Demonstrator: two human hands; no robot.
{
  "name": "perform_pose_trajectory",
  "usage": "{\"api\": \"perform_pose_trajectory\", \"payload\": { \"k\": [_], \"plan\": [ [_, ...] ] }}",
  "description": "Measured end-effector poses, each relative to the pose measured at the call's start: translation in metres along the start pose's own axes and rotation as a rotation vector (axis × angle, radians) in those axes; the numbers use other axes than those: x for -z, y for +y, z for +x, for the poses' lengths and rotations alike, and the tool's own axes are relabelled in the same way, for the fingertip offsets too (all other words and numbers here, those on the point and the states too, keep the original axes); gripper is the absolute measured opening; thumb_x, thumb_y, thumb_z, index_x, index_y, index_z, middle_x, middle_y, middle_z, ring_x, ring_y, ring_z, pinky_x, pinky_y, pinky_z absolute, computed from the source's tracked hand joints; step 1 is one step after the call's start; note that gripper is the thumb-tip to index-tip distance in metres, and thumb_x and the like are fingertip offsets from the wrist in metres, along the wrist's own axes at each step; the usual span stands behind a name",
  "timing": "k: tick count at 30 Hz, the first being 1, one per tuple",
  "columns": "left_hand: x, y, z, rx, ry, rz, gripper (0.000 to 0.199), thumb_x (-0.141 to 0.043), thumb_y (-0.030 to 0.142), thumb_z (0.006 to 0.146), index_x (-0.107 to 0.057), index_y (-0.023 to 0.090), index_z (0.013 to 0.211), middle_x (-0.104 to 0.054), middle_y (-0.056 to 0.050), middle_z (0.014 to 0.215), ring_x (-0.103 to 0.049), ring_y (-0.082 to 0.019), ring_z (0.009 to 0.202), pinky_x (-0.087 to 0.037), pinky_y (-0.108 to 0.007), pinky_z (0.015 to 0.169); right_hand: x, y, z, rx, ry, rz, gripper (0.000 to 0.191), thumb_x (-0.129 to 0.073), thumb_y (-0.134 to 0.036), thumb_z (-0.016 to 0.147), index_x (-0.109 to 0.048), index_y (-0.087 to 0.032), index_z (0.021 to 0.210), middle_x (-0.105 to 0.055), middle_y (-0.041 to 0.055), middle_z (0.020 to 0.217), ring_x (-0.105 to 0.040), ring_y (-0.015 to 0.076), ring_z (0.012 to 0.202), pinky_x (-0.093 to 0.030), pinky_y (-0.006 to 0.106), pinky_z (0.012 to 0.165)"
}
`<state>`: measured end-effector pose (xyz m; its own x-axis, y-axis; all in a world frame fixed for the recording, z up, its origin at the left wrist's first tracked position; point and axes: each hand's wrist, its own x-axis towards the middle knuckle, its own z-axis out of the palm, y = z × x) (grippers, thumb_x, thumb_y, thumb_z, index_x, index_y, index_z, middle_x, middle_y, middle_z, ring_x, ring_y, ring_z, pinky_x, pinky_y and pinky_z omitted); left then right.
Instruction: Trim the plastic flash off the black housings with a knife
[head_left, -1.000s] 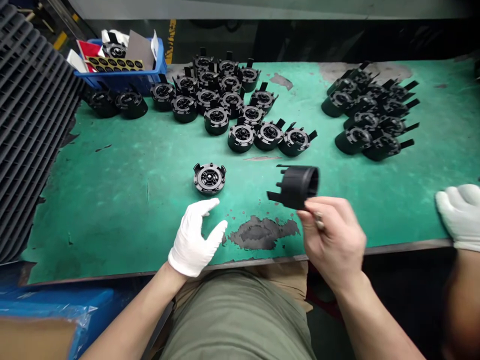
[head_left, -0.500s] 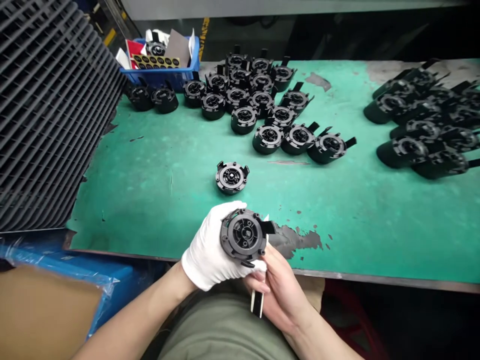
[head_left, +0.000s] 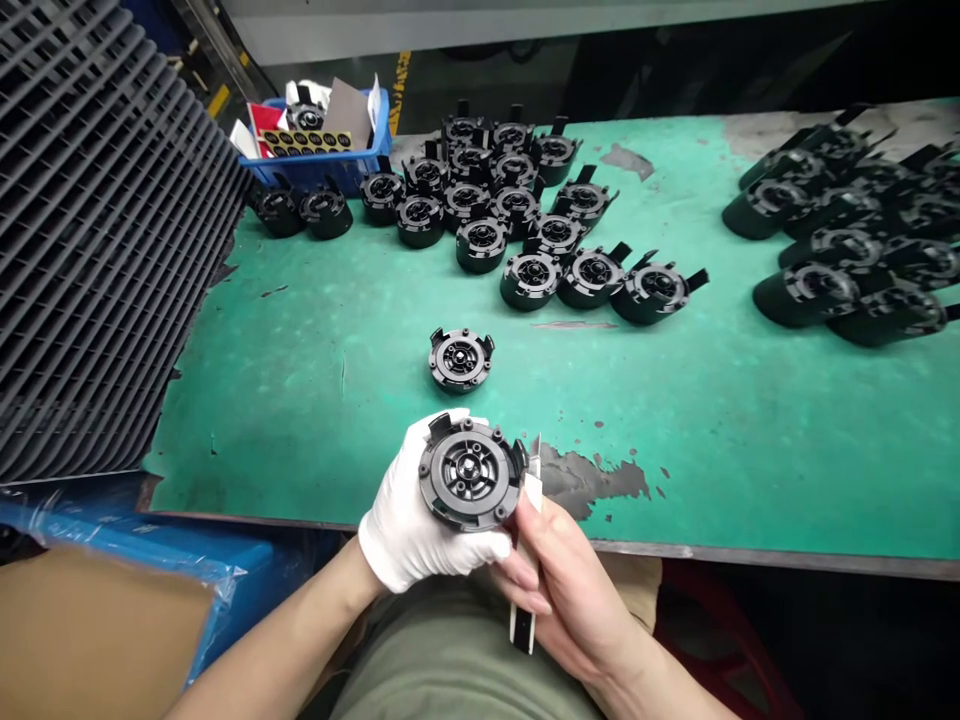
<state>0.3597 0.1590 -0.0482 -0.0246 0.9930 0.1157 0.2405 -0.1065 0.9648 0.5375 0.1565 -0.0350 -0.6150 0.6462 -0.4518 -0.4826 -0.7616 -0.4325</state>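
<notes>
My left hand (head_left: 405, 530), in a white glove, is closed around a round black plastic part (head_left: 471, 472) with a ribbed hub and tabs on its rim. My bare right hand (head_left: 570, 580) grips a utility knife (head_left: 531, 492) with a white and black handle. Its blade points up, close beside the right edge of the part; I cannot tell whether it touches. Just beyond my left hand, a similar round black part (head_left: 460, 360) rests on the green table.
Several black parts (head_left: 480, 245) stand grouped across the green tabletop (head_left: 337, 400), with another group (head_left: 806, 290) at right. A blue bin (head_left: 322, 170) with stickers and scraps stands at the back left. Dark ribbed stacked panels (head_left: 97, 250) rise at left, above a cardboard box (head_left: 97, 630).
The black part has turned in my left hand, so the tab that stuck out to the right now sits differently. The knife's blade now shows above my right fingers.
</notes>
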Motion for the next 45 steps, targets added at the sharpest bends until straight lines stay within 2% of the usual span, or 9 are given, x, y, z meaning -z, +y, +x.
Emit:
{"api": "perform_pose_trajectory", "payload": {
  "k": [9, 19, 23, 27, 33, 37, 39, 42, 45],
  "plan": [
    [0.004, -0.002, -0.002, 0.061, -0.061, -0.112, 0.106, -0.084, 0.079, 0.072, -0.039, 0.021, 0.149, -0.061, -0.019, 0.143, -0.068, -0.035, 0.127, -0.051, -0.056, 0.117, 0.000, 0.002, -0.003, -0.012, -0.031, -0.031, 0.036, -0.059, -0.052, 0.109, -0.052, -0.020, 0.095, -0.037, -0.0097, 0.062, -0.014, 0.0034, 0.048, -0.014, 0.014, 0.041],
    [0.006, 0.000, 0.004, -0.201, -0.004, 0.178, 0.104, -0.093, 0.067, 0.067, -0.046, 0.026, 0.150, -0.063, -0.014, 0.138, -0.067, -0.035, 0.126, -0.053, -0.052, 0.114, 0.003, 0.006, 0.002, 0.002, 0.056, -0.017, 0.039, -0.072, -0.053, 0.101, -0.054, -0.020, 0.089, -0.040, -0.0088, 0.061, -0.018, 0.0052, 0.051, -0.017, 0.015, 0.043],
    [0.019, -0.001, 0.005, -0.184, -0.042, 0.291, 0.103, -0.097, 0.059, 0.061, -0.050, 0.023, 0.145, -0.065, -0.015, 0.135, -0.070, -0.035, 0.122, -0.057, -0.050, 0.110, 0.011, -0.003, 0.000, 0.007, 0.140, -0.218, 0.039, -0.070, -0.056, 0.101, -0.059, -0.020, 0.095, -0.048, -0.0064, 0.061, -0.028, 0.0056, 0.048, -0.023, 0.019, 0.045],
    [0.049, -0.009, 0.005, -0.236, 0.017, 0.478, 0.099, -0.096, 0.051, 0.066, -0.045, 0.021, 0.146, -0.063, -0.017, 0.136, -0.068, -0.035, 0.126, -0.057, -0.051, 0.109, 0.025, -0.030, 0.004, 0.114, 0.290, -0.456, 0.046, -0.071, -0.056, 0.099, -0.067, -0.019, 0.126, -0.060, -0.0013, 0.070, -0.035, 0.0090, 0.051, -0.029, 0.024, 0.047],
    [0.088, -0.032, 0.016, -0.050, 0.190, 0.656, 0.089, -0.094, 0.052, 0.070, -0.050, 0.019, 0.140, -0.064, -0.017, 0.138, -0.068, -0.035, 0.127, -0.055, -0.054, 0.113, 0.015, -0.080, 0.042, 0.293, 0.292, -0.756, 0.048, -0.073, -0.055, 0.096, -0.069, -0.022, 0.130, -0.045, -0.0053, 0.066, -0.034, 0.0121, 0.056, -0.026, 0.026, 0.049],
    [0.093, -0.036, 0.022, 0.046, 0.170, 0.642, 0.083, -0.093, 0.044, 0.068, -0.055, 0.019, 0.137, -0.068, -0.015, 0.136, -0.069, -0.035, 0.125, -0.056, -0.053, 0.113, 0.001, -0.101, 0.076, 0.389, 0.328, -1.094, 0.045, -0.067, -0.056, 0.098, -0.069, -0.030, 0.135, -0.039, -0.0058, 0.065, -0.035, 0.0145, 0.057, -0.028, 0.028, 0.051],
    [0.091, -0.035, 0.020, 0.042, 0.150, 0.650, 0.083, -0.093, 0.043, 0.066, -0.056, 0.019, 0.137, -0.069, -0.015, 0.135, -0.069, -0.036, 0.125, -0.056, -0.054, 0.113, -0.004, -0.107, 0.089, 0.445, 0.339, -1.257, 0.044, -0.065, -0.054, 0.099, -0.069, -0.031, 0.137, -0.045, -0.0040, 0.068, -0.038, 0.0155, 0.059, -0.033, 0.030, 0.055],
    [0.087, -0.033, 0.014, 0.035, 0.150, 0.634, 0.086, -0.093, 0.046, 0.068, -0.054, 0.019, 0.140, -0.067, -0.015, 0.138, -0.067, -0.036, 0.129, -0.055, -0.055, 0.115, -0.007, -0.112, 0.104, 0.517, 0.328, -1.369, 0.045, -0.063, -0.050, 0.098, -0.070, -0.029, 0.138, -0.066, 0.0039, 0.094, -0.046, 0.0164, 0.066, -0.041, 0.033, 0.063],
    [0.085, -0.034, 0.008, 0.065, 0.172, 0.599, 0.085, -0.092, 0.046, 0.072, -0.050, 0.020, 0.142, -0.064, -0.015, 0.141, -0.066, -0.034, 0.131, -0.054, -0.053, 0.115, -0.004, -0.114, 0.113, 0.490, 0.292, -1.380, 0.046, -0.060, -0.048, 0.099, -0.068, -0.026, 0.138, -0.069, 0.0075, 0.107, -0.052, 0.0178, 0.071, -0.046, 0.034, 0.068]
  ]
}}
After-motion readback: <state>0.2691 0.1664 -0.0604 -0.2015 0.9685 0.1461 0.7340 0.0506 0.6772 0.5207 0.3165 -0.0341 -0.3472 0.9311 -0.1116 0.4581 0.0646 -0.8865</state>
